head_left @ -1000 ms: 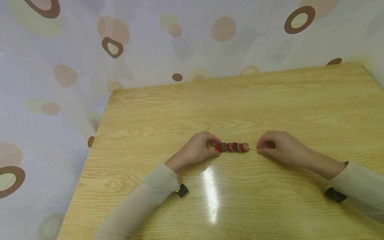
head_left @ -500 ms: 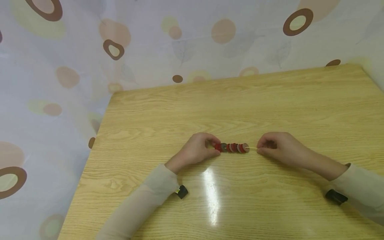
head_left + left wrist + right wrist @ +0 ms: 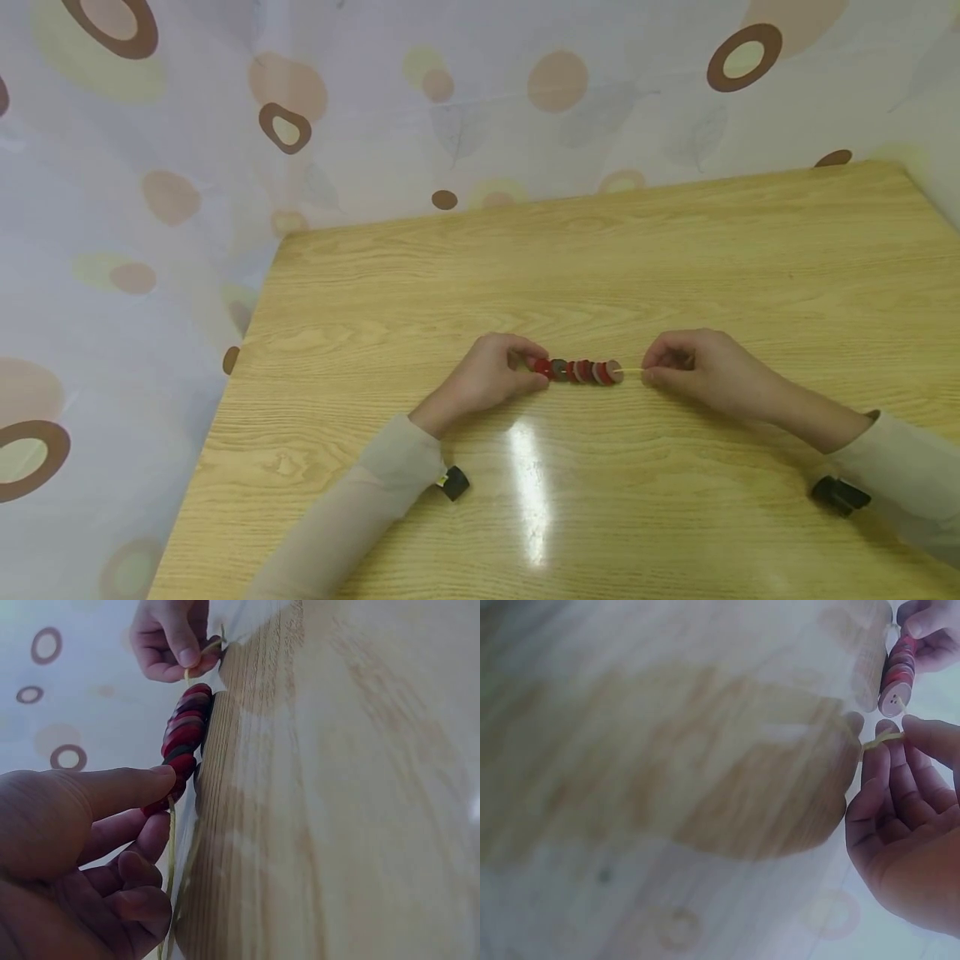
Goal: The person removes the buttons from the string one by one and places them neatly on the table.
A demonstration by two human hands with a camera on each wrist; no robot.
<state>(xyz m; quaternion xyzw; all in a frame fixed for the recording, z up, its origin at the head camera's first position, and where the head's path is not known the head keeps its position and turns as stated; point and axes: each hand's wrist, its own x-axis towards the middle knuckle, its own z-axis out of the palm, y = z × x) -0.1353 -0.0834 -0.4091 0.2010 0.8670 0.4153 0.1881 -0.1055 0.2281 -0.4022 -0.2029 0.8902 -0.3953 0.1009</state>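
Several buttons (image 3: 583,372) in red, dark grey and dull pink are strung in a row on a yellow string (image 3: 632,369), low over the table. At the row's left end my left hand (image 3: 495,372) pinches a red button between thumb and fingers. In the left wrist view the string (image 3: 171,855) trails down past that hand's fingers. My right hand (image 3: 701,367) pinches the string a short way beyond the right end. The right wrist view shows the pinkish end button (image 3: 894,699) with holes in its face, and a short string end (image 3: 881,740) sticking out past my fingertips.
The wood-grain table (image 3: 465,283) reflects a bright streak of light. A patterned sheet (image 3: 495,100) with brown and yellow spots hangs behind the table and along its left side. Black wrist devices (image 3: 453,482) sit under both sleeves.
My left hand has shifted slightly left along with the red button at the row's end. The string at the right looks straighter. My right hand keeps its hold, nearly still.
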